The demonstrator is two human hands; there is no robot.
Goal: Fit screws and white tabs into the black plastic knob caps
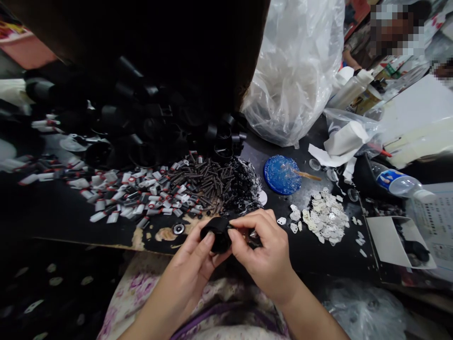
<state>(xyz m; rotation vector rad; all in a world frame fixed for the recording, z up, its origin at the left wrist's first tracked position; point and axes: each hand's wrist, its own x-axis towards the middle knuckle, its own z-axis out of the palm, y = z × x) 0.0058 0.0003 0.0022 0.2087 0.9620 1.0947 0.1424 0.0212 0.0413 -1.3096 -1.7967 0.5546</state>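
Slippage seems the risk: the left hand (pixel 193 264) clasps the black cap (pixel 217 233) in its fingers over the tabletop (pixel 318 250) edge, and the right hand (pixel 265 255) pinches a tiny part (pixel 254 234) beside it that could drop into the lap.

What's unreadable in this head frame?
Head view:
- Black round plastic part: partly covered by the left hand and right hand.
- What the right hand's curled fingers pinch: hidden by them.
- Black tube pile: lost in shadow.
- Clear plastic bottle label: too small.
- Clear plastic bag contents: veiled by film.
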